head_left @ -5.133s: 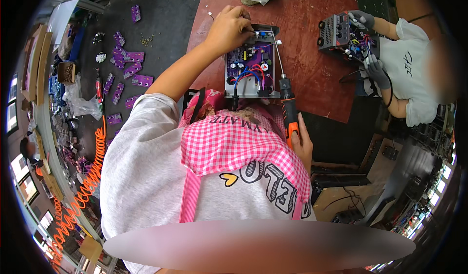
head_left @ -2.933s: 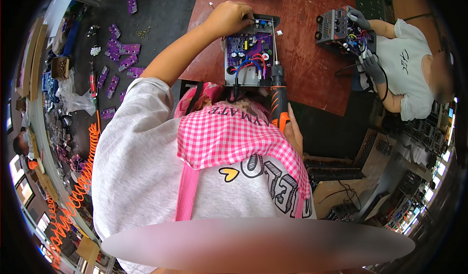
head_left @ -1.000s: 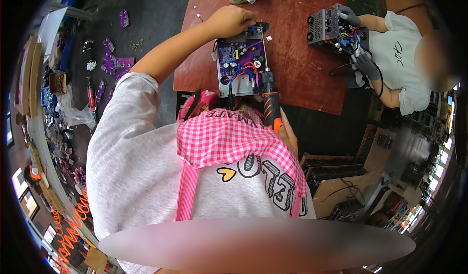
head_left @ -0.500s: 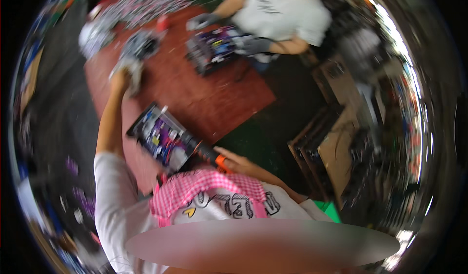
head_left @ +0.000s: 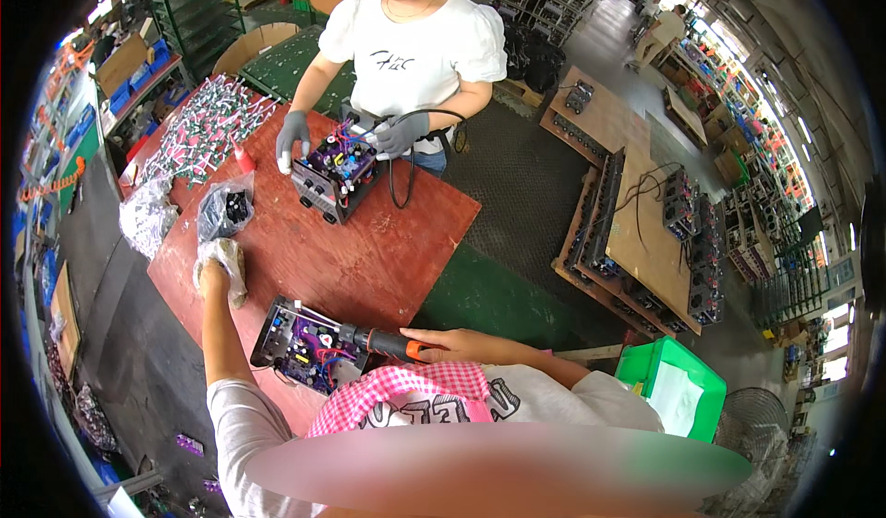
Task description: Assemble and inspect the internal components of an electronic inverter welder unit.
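Observation:
My left hand reaches into the mouth of a clear plastic bag on the red tabletop; its fingers are hidden there. A black and orange electric screwdriver lies level in front of me, with my right hand closed around its handle. The tool's front end is over the right side of an opened device, a dark casing with a purple circuit board, wires and small parts. This device rests at the near table edge, close against my apron. What the screwdriver's tip touches cannot be made out.
Opposite, a co-worker's gloved hands handle a similar opened device. Another bag, a red bottle and a pile of small parts sit on the red table. A green bin stands right.
The view has swung and steadied from a blur, so the table and co-worker sit lower left in it. My left hand stays at the bag, my right on the screwdriver.

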The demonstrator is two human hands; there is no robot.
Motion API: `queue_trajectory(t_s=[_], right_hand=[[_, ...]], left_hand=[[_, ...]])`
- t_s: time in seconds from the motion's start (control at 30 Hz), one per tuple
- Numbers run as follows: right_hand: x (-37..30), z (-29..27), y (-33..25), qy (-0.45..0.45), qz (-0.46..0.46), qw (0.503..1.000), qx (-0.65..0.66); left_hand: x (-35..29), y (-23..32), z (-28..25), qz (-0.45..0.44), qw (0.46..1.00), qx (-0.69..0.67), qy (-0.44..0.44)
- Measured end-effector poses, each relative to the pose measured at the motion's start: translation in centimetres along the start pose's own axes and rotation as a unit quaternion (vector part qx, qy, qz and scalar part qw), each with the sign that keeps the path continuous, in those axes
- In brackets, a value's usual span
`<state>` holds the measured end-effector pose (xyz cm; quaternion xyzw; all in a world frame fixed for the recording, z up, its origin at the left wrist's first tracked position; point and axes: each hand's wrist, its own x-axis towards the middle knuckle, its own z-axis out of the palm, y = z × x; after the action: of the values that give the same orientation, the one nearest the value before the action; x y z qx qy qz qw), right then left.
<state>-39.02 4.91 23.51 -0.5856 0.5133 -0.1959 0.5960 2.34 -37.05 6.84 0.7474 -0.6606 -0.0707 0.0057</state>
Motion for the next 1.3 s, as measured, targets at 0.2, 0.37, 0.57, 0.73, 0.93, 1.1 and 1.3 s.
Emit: queue_trajectory(t_s=[0.2,0.37,0.57,0.73,0.93,1.1,1.3], right_hand=[[-0.3,-0.4,-0.4,0.047,0.033,0.987,-0.152],[-1.3,0.0,0.0,0.105,-0.050,0.982,-0.149],[-3.8,-0.7,0.4,0.111,0.034,0.980,-0.162],[-4.2,-0.7,0.7,0.174,-0.032,0.984,0.011],[-3.1,-0.5,2.1,0.157,-0.071,0.984,0.044],[-1.6,-0.1,2.3,0.138,-0.122,0.981,0.057],[0.7,0.5,1.7,0.053,-0.163,0.983,0.062]], left_hand=[[0.3,-0.7,0.2,0.018,1.000,-0.016,-0.003],[-0.3,-0.7,-0.6,0.069,0.997,-0.028,0.010],[-0.9,-0.8,-0.7,0.069,0.997,-0.009,0.020],[-0.1,-1.6,0.3,0.062,0.997,-0.005,0.049],[-0.8,-2.8,-0.1,0.054,0.979,-0.134,0.147],[-5.1,-2.1,-4.6,-0.078,0.824,-0.554,0.086],[-17.7,0.6,-10.2,-0.025,0.586,-0.810,0.015]])
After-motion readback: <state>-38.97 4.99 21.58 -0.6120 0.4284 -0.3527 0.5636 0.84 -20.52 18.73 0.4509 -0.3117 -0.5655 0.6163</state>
